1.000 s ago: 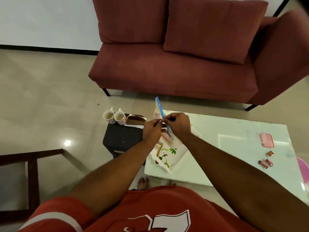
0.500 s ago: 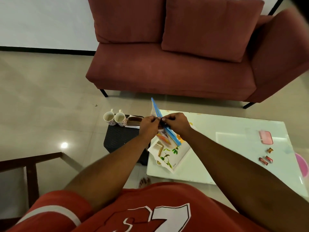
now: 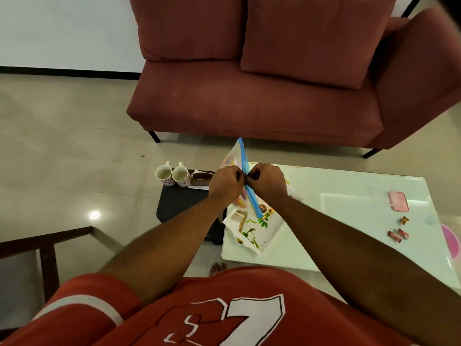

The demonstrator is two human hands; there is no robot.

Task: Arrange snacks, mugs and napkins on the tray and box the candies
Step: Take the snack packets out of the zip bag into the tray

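Head view, and nearest the camera the red numbered shirt (image 3: 224, 318) fills the bottom, both forearms reaching out over the pale desk (image 3: 349, 221). Under them sits the floral tray (image 3: 259, 231), a few snacks already on it, right where the bag's contents can go next. Just above it, left hand (image 3: 225, 182) and right hand (image 3: 268, 182) meet knuckle to knuckle, fingers (image 3: 239, 176) pinched tight on the blue zip strip of the clear snack bag (image 3: 243, 166), one hand per lip, looks like they're working the seal apart. Off to the right, three wrapped candies (image 3: 399, 232) wait beside the pink box lid (image 3: 398, 201), unboxed. Further left, two mugs (image 3: 172, 174) stand with napkins (image 3: 199, 187) on the dark stool (image 3: 182, 203), not yet on the tray. Beyond, the red sofa (image 3: 249, 101).
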